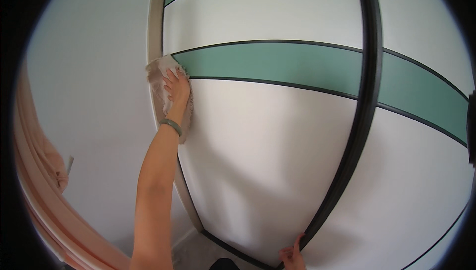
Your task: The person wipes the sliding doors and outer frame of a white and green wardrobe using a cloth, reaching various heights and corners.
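A pale beige cloth [159, 69] with frayed edges lies against the left edge of a sliding door, at the end of its green stripe [272, 61]. My left hand [177, 86] holds it pressed to that edge, fingers apart on top of the fabric; a grey-green bangle [171, 126] circles the wrist. Low down, at the bottom of the view, my right hand [293, 257] is at the black door frame [364, 96]. One finger points up along the frame and the others are curled. The palm side of the right hand is partly hidden.
White door panels [263, 131] fill the middle and right. A beige jamb [156, 17] separates them from a plain pale wall [94, 71]. Pink curtain fabric [49, 180] hangs at the far left. Grey floor [198, 251] shows at the bottom, with a dark rounded shape [224, 264] there.
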Action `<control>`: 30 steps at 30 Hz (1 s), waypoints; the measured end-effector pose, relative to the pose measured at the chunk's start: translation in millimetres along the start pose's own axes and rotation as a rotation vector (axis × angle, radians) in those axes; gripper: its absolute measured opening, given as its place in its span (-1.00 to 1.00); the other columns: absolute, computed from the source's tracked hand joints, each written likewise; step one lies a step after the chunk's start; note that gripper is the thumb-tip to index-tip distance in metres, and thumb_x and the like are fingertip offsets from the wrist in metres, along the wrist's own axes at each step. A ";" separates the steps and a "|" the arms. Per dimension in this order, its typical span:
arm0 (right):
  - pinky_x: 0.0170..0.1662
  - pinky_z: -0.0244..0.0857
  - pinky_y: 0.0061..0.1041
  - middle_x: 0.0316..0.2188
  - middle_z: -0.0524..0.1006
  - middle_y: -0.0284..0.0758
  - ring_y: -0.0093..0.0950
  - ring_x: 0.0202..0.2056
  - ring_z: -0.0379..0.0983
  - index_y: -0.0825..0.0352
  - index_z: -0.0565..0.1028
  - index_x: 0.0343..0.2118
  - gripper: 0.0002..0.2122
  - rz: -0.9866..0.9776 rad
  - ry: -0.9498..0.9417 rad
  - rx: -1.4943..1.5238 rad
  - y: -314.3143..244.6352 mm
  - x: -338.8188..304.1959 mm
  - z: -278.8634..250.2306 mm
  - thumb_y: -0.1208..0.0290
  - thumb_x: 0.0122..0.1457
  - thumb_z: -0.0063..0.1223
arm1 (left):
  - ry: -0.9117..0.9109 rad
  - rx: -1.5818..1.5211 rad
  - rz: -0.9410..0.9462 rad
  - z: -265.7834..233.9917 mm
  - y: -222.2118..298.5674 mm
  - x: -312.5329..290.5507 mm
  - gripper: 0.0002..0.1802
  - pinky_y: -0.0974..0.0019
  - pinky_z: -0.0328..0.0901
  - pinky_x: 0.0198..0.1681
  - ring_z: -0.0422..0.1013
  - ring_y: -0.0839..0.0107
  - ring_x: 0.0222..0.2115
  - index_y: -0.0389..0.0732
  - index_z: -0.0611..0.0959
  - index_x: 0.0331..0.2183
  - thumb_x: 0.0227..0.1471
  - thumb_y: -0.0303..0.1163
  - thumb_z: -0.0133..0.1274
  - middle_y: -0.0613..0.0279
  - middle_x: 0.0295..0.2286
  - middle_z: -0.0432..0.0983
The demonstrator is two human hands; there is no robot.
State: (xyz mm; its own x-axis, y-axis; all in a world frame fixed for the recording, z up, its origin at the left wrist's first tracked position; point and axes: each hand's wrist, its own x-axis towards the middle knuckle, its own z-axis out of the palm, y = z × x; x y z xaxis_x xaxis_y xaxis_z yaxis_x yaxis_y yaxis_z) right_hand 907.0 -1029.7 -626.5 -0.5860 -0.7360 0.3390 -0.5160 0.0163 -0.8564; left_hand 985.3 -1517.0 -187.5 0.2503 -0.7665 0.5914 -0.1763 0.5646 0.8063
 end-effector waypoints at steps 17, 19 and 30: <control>-0.26 0.36 -0.50 -0.35 0.49 -0.30 -0.46 -0.36 0.45 0.29 -0.21 0.34 -0.29 0.086 -0.113 0.175 -16.9 -3.4 -13.5 0.46 0.25 -0.03 | -0.230 -0.358 1.349 -1.5 174.9 -236.8 -0.40 -0.33 -0.36 0.24 -0.15 0.01 0.27 -0.13 0.41 0.10 0.04 -0.12 0.04 0.05 0.25 -0.02; -0.25 0.36 -0.50 -0.35 0.51 -0.27 -0.46 -0.37 0.45 0.31 -0.23 0.33 -0.27 0.086 -0.075 0.177 -3.7 -8.7 -15.0 0.43 0.25 -0.03 | -0.143 -0.308 1.231 -3.2 158.4 -202.2 -0.40 -0.22 -0.17 0.17 -0.05 0.01 0.23 -0.10 0.41 0.09 0.06 -0.06 0.02 0.01 0.19 0.07; -0.28 0.32 -0.55 -0.38 0.52 -0.30 -0.52 -0.40 0.41 0.40 -0.26 0.31 -0.26 0.100 -0.155 0.093 -9.5 -9.5 11.5 0.38 0.26 -0.03 | 0.042 0.013 0.309 -11.4 -106.4 -78.1 -0.36 -0.19 -0.26 0.24 -0.27 -0.02 0.29 -0.07 0.08 0.27 0.23 -0.08 -0.32 0.03 0.29 -0.20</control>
State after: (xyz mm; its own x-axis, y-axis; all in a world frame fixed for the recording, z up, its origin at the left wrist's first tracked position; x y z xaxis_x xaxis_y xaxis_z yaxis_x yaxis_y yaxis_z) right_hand 924.6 -1030.6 -626.0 -0.5244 -0.8294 0.1927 -0.3959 0.0371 -0.9176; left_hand 995.3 -1513.6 -319.5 0.2222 -0.5459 0.8078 -0.2621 0.7646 0.5888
